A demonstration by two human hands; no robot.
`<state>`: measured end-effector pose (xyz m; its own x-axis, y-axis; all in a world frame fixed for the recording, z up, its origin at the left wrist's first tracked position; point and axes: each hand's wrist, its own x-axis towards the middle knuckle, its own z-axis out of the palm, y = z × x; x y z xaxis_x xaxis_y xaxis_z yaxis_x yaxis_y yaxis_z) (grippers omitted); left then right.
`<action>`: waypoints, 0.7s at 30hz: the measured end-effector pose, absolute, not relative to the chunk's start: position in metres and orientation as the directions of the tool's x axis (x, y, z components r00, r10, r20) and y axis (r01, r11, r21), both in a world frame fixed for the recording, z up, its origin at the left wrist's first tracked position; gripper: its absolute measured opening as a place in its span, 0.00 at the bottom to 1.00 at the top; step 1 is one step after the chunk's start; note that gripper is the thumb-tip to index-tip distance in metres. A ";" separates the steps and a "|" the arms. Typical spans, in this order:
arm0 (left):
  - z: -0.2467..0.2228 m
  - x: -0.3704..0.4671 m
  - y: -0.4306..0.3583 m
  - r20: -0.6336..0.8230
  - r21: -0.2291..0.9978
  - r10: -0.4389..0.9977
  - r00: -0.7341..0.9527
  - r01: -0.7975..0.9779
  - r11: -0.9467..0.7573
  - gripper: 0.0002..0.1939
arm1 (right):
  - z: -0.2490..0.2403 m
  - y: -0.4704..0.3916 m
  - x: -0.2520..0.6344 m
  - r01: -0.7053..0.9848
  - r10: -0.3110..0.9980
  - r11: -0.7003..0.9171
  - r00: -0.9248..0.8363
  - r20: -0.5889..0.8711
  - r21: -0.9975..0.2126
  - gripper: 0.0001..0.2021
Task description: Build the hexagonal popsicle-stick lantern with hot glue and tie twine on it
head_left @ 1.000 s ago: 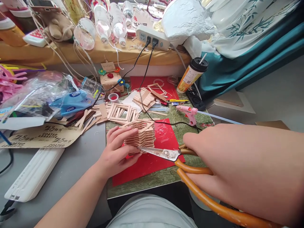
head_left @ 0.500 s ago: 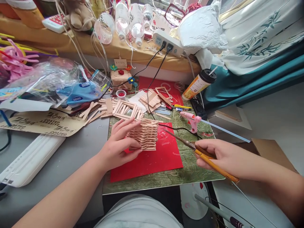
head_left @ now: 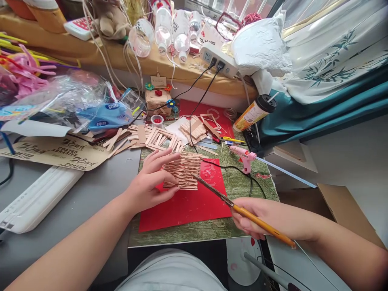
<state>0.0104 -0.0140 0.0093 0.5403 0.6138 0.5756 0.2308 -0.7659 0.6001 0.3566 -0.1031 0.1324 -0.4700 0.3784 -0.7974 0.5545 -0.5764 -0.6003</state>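
Note:
A box-like stack of wooden craft sticks stands on a sheet of red paper. My left hand grips its left side, fingers over the top and back, thumb at the front lower part. In my right hand are long-nosed pliers with orange handles, one of them mostly hidden by the palm. Their thin dark tip reaches the right front face of the stack; whether it touches or pinches a stick I cannot tell.
A pink glue gun with a long glue stick lies on the right, its black cable running behind the stack. Loose craft sticks are scattered behind. A drink cup leans at the back right. Sandpaper lies left.
My right hand has moved left and down, bringing the pliers' tip from beside the stack to its front face. My left hand keeps its grip on the stack.

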 end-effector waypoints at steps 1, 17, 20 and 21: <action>0.010 0.011 -0.014 0.575 0.597 0.613 0.542 0.235 -0.767 0.09 | 0.132 -0.103 0.354 0.572 0.399 -0.573 -0.431 -0.809 -0.587 0.29; 0.011 0.012 -0.017 0.582 0.573 0.596 0.553 0.242 -0.783 0.06 | 0.158 -0.103 0.359 0.969 0.727 -0.014 -0.159 -0.668 -0.246 0.10; 0.011 0.011 -0.018 0.583 0.570 0.596 0.552 0.245 -0.785 0.06 | 0.167 -0.097 0.357 0.982 0.732 0.052 -0.161 -0.662 -0.181 0.16; 0.011 0.011 -0.019 0.583 0.569 0.595 0.553 0.246 -0.785 0.06 | 0.169 -0.096 0.356 0.985 0.729 0.063 -0.154 -0.667 -0.158 0.18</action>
